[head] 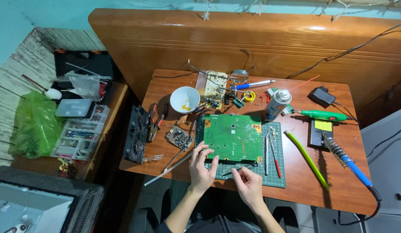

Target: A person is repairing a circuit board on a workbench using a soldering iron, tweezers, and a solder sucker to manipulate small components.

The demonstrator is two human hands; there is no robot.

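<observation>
A large green circuit board [233, 137] lies on a green cutting mat [276, 172] in the middle of the wooden table [334, 181]. My left hand [201, 168] rests by the board's near-left corner, fingers spread and touching its edge. My right hand [248, 184] sits on the mat just below the board, its fingertips pinching the end of black tweezers [240, 169] that lie along the board's near edge. Two thin tools, one with a red handle [276, 159], lie on the mat to the board's right.
A white bowl [184, 99], a small circuit board [179, 137], pliers [156, 123], a spray can [277, 105], a green pen tool [323, 115], a yellow-green tube [307, 159] and a blue soldering iron on its stand [345, 160] crowd the table. Parts organisers [79, 129] stand at left.
</observation>
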